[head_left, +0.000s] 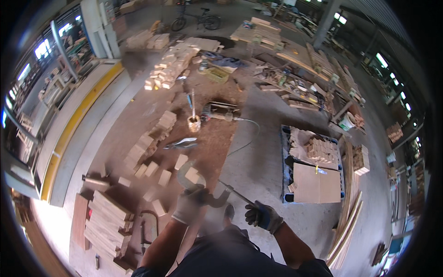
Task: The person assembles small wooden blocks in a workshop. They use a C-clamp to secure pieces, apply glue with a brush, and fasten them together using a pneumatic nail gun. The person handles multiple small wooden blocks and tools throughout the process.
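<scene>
A large G-clamp point(220, 197) hangs in front of my body, tilted, its curved grey frame partly smeared by motion. My gloved left hand point(190, 205) is closed round the frame. On the other side my gloved right hand point(264, 217) has its fingers wrapped round the outer end of the clamp's long screw rod point(237, 192). Small wooden blocks point(164, 177) lie scattered on the floor beyond my left hand. To the left of my left forearm are a stack of jointed wooden pieces point(105, 221) and a second G-clamp point(150, 226).
A pot with a brush point(194, 123) and a power tool point(221, 111) with a thin hose stand ahead. A row of stacked blocks point(154, 138) runs along the left. On the right are a blue pallet point(289, 198) bearing cardboard and wood, and long timber strips point(348, 226).
</scene>
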`<state>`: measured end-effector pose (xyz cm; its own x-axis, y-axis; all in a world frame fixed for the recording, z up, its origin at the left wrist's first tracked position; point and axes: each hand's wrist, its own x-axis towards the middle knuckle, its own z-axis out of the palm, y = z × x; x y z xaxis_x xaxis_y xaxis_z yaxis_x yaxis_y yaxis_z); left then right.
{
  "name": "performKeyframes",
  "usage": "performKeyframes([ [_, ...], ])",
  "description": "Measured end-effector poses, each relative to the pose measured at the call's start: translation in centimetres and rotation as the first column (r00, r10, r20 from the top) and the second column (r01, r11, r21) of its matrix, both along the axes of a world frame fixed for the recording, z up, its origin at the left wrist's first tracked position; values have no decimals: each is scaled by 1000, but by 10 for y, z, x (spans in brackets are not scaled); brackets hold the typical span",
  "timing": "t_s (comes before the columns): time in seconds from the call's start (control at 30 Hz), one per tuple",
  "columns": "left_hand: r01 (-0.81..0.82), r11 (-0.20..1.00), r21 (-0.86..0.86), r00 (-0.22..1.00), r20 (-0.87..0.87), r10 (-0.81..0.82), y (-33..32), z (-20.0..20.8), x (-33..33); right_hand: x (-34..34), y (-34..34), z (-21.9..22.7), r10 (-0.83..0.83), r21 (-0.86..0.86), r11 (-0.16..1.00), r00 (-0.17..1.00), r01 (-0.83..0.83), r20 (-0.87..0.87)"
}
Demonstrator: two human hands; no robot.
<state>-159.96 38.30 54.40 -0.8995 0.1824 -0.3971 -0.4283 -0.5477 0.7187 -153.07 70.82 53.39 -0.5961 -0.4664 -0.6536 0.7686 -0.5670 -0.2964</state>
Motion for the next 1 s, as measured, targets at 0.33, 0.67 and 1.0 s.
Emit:
performKeyframes([
  [0.33,13,999,-30,985,-170,-18,-23,-85,-5,-1,-29,48,135,317,947,957,-49,-256],
  [0.67,-69,996,52,994,85,64,-21,-82,-8,-2,-25,-17,870,547,-101,340,831,-356],
  [1.0,-65,974,219,997,66,51,-19,-29,-4,-4,-5,14,-54,-75,996,996,49,-70],
])
